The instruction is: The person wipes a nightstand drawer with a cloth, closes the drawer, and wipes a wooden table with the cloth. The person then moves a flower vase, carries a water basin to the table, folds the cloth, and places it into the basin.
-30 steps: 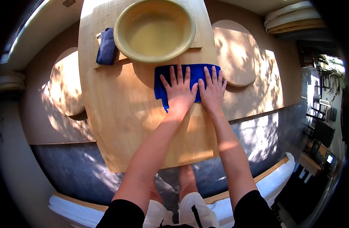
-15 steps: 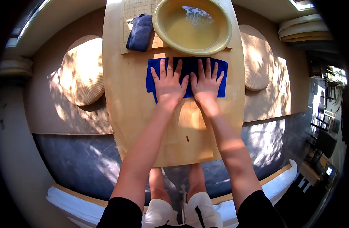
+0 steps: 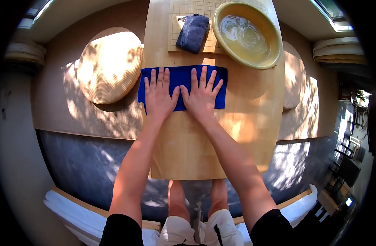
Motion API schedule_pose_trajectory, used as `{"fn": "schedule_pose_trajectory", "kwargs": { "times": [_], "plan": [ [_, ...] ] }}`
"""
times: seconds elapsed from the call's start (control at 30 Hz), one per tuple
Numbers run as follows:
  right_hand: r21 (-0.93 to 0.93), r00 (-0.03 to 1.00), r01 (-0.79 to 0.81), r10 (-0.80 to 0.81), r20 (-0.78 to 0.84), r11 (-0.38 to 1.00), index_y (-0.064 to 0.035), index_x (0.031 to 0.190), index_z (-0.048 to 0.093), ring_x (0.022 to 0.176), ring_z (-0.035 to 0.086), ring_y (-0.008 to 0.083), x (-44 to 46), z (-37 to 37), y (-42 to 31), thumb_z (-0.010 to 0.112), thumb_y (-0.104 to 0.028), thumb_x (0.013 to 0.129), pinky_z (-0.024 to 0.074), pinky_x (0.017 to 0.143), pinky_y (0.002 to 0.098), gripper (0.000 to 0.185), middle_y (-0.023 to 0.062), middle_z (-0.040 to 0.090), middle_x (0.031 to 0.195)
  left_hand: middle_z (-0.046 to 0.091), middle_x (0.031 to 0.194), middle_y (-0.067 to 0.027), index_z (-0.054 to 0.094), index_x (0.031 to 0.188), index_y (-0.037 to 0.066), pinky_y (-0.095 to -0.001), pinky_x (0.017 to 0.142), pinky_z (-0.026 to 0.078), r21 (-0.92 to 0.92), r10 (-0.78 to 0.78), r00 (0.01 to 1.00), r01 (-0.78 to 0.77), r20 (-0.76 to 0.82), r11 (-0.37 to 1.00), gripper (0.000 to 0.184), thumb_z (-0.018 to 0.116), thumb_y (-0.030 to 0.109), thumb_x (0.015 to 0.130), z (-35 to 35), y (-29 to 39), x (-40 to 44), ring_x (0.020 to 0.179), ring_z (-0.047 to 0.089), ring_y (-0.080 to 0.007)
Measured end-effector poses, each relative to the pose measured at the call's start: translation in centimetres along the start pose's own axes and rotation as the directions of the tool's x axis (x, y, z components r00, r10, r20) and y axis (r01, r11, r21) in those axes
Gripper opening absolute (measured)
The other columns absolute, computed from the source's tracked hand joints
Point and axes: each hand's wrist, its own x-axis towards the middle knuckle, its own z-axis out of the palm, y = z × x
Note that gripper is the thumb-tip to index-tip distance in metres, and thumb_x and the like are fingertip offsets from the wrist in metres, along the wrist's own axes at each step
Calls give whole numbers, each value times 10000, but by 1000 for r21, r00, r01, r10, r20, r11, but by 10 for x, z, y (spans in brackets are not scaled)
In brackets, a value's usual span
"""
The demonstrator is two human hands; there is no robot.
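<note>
On the wooden table (image 3: 180,151) lies a blue cloth (image 3: 180,76), spread out in a rectangle and reaching the table's left edge. My left hand (image 3: 159,98) presses flat on its left part, fingers stretched forward. Beside it, my right hand (image 3: 201,100) rests flat on the cloth's right part with spread fingers. The two thumbs come close to each other over the middle. Farther back stands a yellowish basin (image 3: 259,66) of water, its surface rippled. To the left of the basin is a folded dark grey cloth (image 3: 193,33).
A board with a grid (image 3: 173,41) lies under the grey cloth and partly under the basin. Round woven cushions sit on the floor mats, one to the left (image 3: 110,67) and one to the right (image 3: 293,78) of the table. Sunlight patches fall across the floor.
Both hands and the blue cloth under them have slid left across the table to its left edge. The view has shifted too, and the basin's water now ripples.
</note>
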Motion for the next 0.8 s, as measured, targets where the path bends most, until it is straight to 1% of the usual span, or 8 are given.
{"fn": "schedule_pose_trajectory", "kwargs": {
  "times": [0.13, 0.17, 0.4, 0.5, 0.6, 0.67, 0.77, 0.8],
  "plan": [
    [84, 995, 88, -83, -59, 993, -179, 1565, 429, 1522, 167, 516, -10, 3, -18, 535, -534, 983, 76, 1169, 743, 690, 219, 253, 1662, 314, 1655, -164, 341, 1584, 33, -530, 1263, 131, -42, -39, 998, 37, -54, 998, 736, 518, 453, 1006, 0, -17, -14, 1547, 228, -376],
    [94, 995, 88, -83, -56, 992, -201, 1564, 434, 1520, 180, 512, -10, 3, -18, 537, -535, 984, 90, 1166, 741, 678, 211, 253, 1663, 336, 1644, -167, 373, 1566, 23, -549, 1253, 170, -14, -34, 997, 33, -72, 999, 752, 550, 466, 984, 1, -18, -14, 1534, 262, -380],
    [144, 996, 87, -85, -18, 986, -251, 1552, 460, 1547, 212, 405, -14, -4, 7, 542, -524, 985, 101, 1214, 661, 635, 149, 287, 1671, 275, 1674, -156, 330, 1587, 27, -557, 1260, 122, 98, -111, 994, 111, -5, 989, 764, 509, 481, 999, 8, 11, -27, 1555, 214, -361],
    [165, 997, 81, -82, -3, 983, -292, 1524, 499, 1531, 285, 350, -25, -15, 41, 567, -509, 975, 127, 1232, 619, 594, 102, 380, 1635, 239, 1686, -156, 286, 1600, 17, -547, 1264, 95, 76, -101, 994, 98, 34, 992, 762, 475, 476, 1023, 3, 46, -33, 1571, 172, -343],
    [170, 999, 49, -48, -7, 984, -290, 1523, 500, 1525, 300, 344, -42, -30, 84, 579, -506, 971, 141, 1234, 610, 598, 104, 390, 1630, 228, 1690, -152, 278, 1604, 19, -548, 1265, 91, 93, -99, 994, 94, 54, 991, 777, 485, 483, 1016, 11, 92, -34, 1574, 161, -339],
    [167, 999, 24, -20, -28, 986, -287, 1499, 534, 1511, 329, 344, -50, -40, 116, 586, -501, 959, 163, 1231, 599, 584, 116, 438, 1599, 247, 1683, -154, 302, 1595, 19, -560, 1260, 100, 63, -74, 996, 71, 39, 995, 777, 504, 483, 1006, 14, 125, -34, 1569, 176, -347],
    [79, 1000, -14, 15, -9, 997, -280, 1484, 553, 1486, 366, 361, -63, -55, 164, 605, -486, 943, 171, 1226, 597, 581, 128, 474, 1571, 286, 1668, -157, 355, 1572, 12, -592, 1246, 116, -17, -32, 999, 32, 29, 999, 774, 540, 480, 984, 21, 176, -32, 1556, 211, -361],
    [57, 999, -34, 34, 2, 998, -289, 1483, 553, 1487, 359, 363, -67, -57, 180, 611, -491, 938, 176, 1224, 599, 584, 117, 455, 1586, 287, 1669, -153, 359, 1571, 17, -588, 1248, 118, -19, -18, 999, 19, 49, 1000, 785, 538, 494, 974, 21, 193, -31, 1554, 214, -360]
  ]
}}
